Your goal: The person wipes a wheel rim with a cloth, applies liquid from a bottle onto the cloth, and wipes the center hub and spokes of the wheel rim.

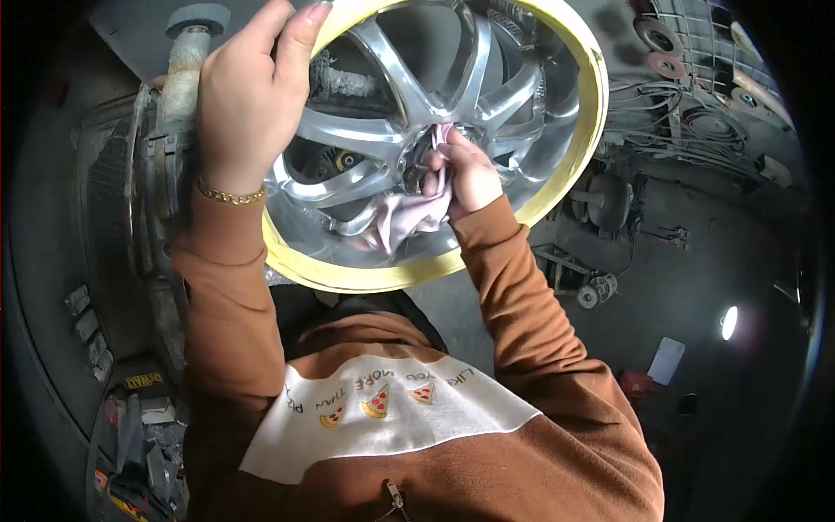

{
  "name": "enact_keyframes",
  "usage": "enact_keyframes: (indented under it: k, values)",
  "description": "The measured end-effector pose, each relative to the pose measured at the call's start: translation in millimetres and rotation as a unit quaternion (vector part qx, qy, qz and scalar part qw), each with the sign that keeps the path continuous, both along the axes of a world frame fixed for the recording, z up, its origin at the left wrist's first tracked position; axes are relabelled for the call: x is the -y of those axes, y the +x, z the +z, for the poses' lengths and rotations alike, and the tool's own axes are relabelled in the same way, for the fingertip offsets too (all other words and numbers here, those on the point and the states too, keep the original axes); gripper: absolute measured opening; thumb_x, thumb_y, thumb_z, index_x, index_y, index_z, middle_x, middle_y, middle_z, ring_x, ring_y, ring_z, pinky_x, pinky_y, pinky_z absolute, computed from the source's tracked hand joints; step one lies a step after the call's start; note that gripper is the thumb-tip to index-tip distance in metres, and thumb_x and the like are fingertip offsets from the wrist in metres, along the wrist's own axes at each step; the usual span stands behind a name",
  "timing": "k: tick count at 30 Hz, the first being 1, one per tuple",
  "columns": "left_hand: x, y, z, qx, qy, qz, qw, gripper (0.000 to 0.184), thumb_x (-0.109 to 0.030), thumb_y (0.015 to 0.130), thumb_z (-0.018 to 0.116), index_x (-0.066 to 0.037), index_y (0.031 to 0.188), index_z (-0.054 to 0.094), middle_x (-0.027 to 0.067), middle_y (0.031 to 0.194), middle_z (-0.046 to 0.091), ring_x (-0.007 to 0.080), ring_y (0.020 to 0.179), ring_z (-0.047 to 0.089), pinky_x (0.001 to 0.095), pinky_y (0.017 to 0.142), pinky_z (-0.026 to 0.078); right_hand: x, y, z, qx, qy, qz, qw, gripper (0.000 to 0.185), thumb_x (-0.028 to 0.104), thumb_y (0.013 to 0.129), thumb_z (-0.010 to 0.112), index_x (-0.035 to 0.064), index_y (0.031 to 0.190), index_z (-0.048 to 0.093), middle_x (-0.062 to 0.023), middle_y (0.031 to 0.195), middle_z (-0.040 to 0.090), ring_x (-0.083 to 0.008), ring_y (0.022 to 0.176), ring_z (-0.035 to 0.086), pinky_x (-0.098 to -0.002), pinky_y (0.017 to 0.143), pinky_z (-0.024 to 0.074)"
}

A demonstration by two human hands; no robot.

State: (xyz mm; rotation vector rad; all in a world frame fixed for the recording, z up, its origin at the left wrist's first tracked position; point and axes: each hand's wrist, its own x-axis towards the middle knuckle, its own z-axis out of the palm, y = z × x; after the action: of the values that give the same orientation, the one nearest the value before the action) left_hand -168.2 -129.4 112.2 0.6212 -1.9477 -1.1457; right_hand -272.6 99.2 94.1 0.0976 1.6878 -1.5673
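Observation:
A shiny silver multi-spoke wheel [383, 74] with yellow covering round its rim [383, 278] is held up before my chest. Along the rim's upper left, my left hand [257, 91] has its fingers closed over the yellow edge. My right hand [470, 174] is at the hub, its fingers wrapped round a pale pink cloth [409, 217]. One end of the cloth touches the hub; the rest hangs over the lower spokes.
To the left stands a machine with a round-topped spindle [187, 78]. Coiled cables [696, 117] and discs [658, 36] are at the upper right. A wheeled metal frame [587, 291] is at the right. Tools and boxes [156, 409] lie at the lower left.

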Motion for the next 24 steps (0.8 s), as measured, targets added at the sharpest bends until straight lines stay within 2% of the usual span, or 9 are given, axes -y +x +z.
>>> enact_keyframes:
  k: [2,4,6,10,16,18,19,22,24]
  values:
    - [-0.8,-0.8,0.6,0.015,0.004,0.007,1.000,0.036,-0.034,0.094,0.053,-0.001,0.078,0.050,0.0073,0.059,0.034,0.0120,0.055,0.031,0.0283,0.050,0.033,-13.3,-3.6,-30.9,0.152,-0.278,-0.069,0.946,0.036,0.007,0.090,0.037,0.0073,0.125,0.044,-0.0054,0.071,0.051,-0.0173,0.062,0.056,-0.0284,0.059,0.0501]
    - [-0.7,-1.0,0.6,0.013,0.024,-0.003,1.000,0.036,-0.034,0.094,0.053,-0.001,0.078,0.050,0.0085,0.059,0.034,0.0137,0.055,0.031,0.0290,0.050,0.033,22.9,26.4,-6.4,0.076,-0.173,-0.203,0.961,0.043,0.007,0.090,0.037,0.0053,0.133,0.039,-0.0087,0.093,0.061,-0.0216,0.093,0.059,-0.0342,0.081,0.0482]
    - [-0.6,-0.5,0.7,0.016,0.011,0.005,1.000,0.036,-0.034,0.094,0.053,-0.002,0.078,0.050,0.0089,0.058,0.035,0.0150,0.054,0.031,0.0292,0.051,0.034,-6.4,5.8,-47.1,-0.249,0.068,0.010,0.966,0.047,0.005,0.088,0.039,0.0037,0.135,0.037,-0.0126,0.104,0.063,-0.0274,0.089,0.062,-0.0347,0.080,0.0499]
    - [0.5,1.2,-0.2,0.020,0.001,0.004,1.000,0.038,-0.037,0.094,0.051,-0.001,0.079,0.050,0.0086,0.059,0.036,0.0148,0.056,0.032,0.0288,0.053,0.036,-15.5,-11.8,21.7,-0.635,0.489,0.440,0.405,0.034,0.024,0.090,0.047,0.0027,0.116,0.057,-0.0229,0.071,0.062,-0.0345,0.059,0.063,-0.0441,0.056,0.0522]
    - [1.2,2.7,0.4,0.019,0.050,-0.013,0.999,0.037,-0.035,0.094,0.052,0.000,0.081,0.049,0.0049,0.063,0.039,0.0106,0.063,0.035,0.0261,0.059,0.037,-11.9,-12.4,14.0,-0.541,0.496,0.429,0.526,0.040,0.010,0.088,0.042,0.0072,0.127,0.048,-0.0174,0.081,0.065,-0.0280,0.069,0.065,-0.0388,0.059,0.0519]
    - [2.7,2.0,2.9,0.027,0.043,-0.010,0.999,0.037,-0.035,0.094,0.053,0.000,0.080,0.049,0.0037,0.064,0.038,0.0107,0.063,0.034,0.0256,0.059,0.036,-11.8,-7.5,-20.5,-0.454,0.267,0.211,0.823,0.037,0.010,0.089,0.041,0.0056,0.125,0.049,-0.0083,0.070,0.061,-0.0214,0.058,0.060,-0.0342,0.052,0.0496]
    - [2.9,1.2,2.3,0.030,0.043,-0.005,0.999,0.037,-0.034,0.094,0.053,0.000,0.080,0.049,0.0036,0.064,0.037,0.0108,0.063,0.034,0.0257,0.059,0.036,-5.7,0.5,-11.1,-0.119,0.075,0.054,0.989,0.032,0.011,0.090,0.040,0.0061,0.119,0.053,-0.0027,0.065,0.053,-0.0165,0.053,0.054,-0.0305,0.049,0.0476]
    - [4.6,-1.3,1.1,0.026,0.038,-0.011,0.999,0.037,-0.035,0.094,0.052,0.000,0.081,0.048,0.0044,0.063,0.037,0.0118,0.062,0.034,0.0266,0.058,0.036,7.7,-3.5,-23.9,0.162,-0.343,-0.189,0.906,0.024,0.006,0.085,0.038,0.0017,0.103,0.052,-0.0092,0.071,0.055,-0.0218,0.066,0.060,-0.0336,0.064,0.0520]
    - [3.7,3.8,2.4,0.022,0.035,-0.015,0.999,0.038,-0.036,0.094,0.052,0.000,0.082,0.049,0.0052,0.062,0.038,0.0127,0.061,0.034,0.0276,0.058,0.036,20.2,7.0,-9.9,0.084,-0.387,-0.219,0.892,0.024,0.017,0.088,0.047,0.0019,0.106,0.051,-0.0139,0.102,0.058,-0.0272,0.096,0.057,-0.0443,0.091,0.0462]
